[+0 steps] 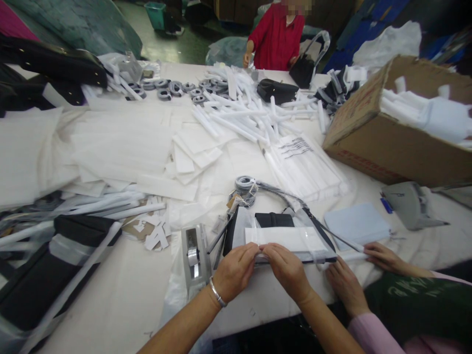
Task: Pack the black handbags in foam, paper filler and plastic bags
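A black handbag (275,220) lies before me, partly covered by a white wrapping sheet (283,240). My left hand (236,271), with a silver bangle at its wrist, pinches the sheet's near edge. Right beside it, my right hand (289,273) is closed on the same edge, the fingertips of both hands almost meeting. What exactly lies under the fingertips is hidden. The bag's strap (306,209) runs off to the right, where a co-worker's hand (385,258) holds a white tube on it. That person's other hand (344,285) is by the bag's right corner.
Left of the bag stands a tape dispenser (195,258). A partly wrapped black bag (55,265) lies at the left. White foam tubes (239,110) are heaped farther back, and a cardboard box (361,115) stands at the right. A person in red (276,37) is across the table.
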The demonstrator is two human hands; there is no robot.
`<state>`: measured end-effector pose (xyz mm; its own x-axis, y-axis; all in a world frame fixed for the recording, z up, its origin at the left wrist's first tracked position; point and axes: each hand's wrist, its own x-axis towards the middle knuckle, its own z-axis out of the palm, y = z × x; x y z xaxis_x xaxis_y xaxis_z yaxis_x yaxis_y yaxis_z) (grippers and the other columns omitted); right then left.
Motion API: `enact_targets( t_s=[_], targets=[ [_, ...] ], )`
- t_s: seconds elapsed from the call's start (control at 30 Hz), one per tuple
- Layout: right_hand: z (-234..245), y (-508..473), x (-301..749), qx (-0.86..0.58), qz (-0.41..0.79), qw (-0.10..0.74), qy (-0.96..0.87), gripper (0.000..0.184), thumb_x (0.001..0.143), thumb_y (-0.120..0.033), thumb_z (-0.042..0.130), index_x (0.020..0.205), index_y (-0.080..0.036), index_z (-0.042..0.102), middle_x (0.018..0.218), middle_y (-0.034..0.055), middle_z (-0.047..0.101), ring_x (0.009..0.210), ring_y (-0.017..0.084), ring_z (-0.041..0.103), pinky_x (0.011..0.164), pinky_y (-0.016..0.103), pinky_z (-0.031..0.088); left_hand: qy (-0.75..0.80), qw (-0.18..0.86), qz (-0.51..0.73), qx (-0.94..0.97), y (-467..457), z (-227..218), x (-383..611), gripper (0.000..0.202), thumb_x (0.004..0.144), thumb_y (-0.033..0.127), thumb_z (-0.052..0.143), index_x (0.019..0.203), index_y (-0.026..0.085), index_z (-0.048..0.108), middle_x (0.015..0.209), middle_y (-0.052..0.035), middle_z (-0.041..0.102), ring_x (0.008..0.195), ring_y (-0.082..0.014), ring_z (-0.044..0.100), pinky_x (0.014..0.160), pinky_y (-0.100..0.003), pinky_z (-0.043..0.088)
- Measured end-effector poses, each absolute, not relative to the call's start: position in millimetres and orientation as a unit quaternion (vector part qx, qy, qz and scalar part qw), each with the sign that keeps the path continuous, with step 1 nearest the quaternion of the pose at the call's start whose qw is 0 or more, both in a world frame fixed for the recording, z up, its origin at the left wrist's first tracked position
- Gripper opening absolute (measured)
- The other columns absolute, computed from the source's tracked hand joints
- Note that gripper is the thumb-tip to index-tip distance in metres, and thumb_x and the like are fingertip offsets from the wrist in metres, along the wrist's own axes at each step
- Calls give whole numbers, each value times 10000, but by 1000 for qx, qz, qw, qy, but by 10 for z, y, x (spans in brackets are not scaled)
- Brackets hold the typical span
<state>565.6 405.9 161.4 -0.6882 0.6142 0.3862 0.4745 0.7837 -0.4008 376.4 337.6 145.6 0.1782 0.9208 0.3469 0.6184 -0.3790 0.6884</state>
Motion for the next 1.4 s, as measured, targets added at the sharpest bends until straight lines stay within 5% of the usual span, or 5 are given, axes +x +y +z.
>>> enact_targets(
  t_s=[0.3,0.5,0.9,1.2,1.4],
  targets=[
    [1753,4096,5558,-388,177,202,-881,169,986,-270,487,1009,-223,647,911,57,736,845,202,704,763,304,564,576,192,347,715,3289,1541,3922,466,973,68,393,1426,172,382,1266,-96,651,1110,-201,634,976,-398,473],
    [1754,4088,5552,-407,202,168,-875,189,992,-306,474,989,-226,645,926,49,720,873,193,682,794,278,511,625,191,335,678,3272,1558,3924,469,959,127,486,1417,211,430,1055,-81,720,1101,-285,615,903,-459,469],
    [1862,4121,5393,-471,201,88,-855,83,940,-254,558,925,-230,636,1060,31,675,953,192,645,778,266,461,630,255,349,645,3252,1505,3843,534,944,167,525,1446,214,348,1045,-58,703,988,-239,617,883,-426,478],
    [1867,4143,5386,-461,175,50,-869,123,944,-278,538,902,-221,639,974,54,686,922,224,621,760,296,441,621,263,341,654,3342,1574,3746,481,907,121,492,1377,214,451,1072,-65,652,993,-213,597,889,-372,481],
    [1854,4141,5426,-460,197,50,-864,166,966,-320,510,908,-220,629,932,52,681,908,217,618,788,298,442,615,259,307,678,3386,1579,3713,373,816,72,525,1146,216,623,1180,-86,576,1013,-247,556,885,-410,478]
  ],
)
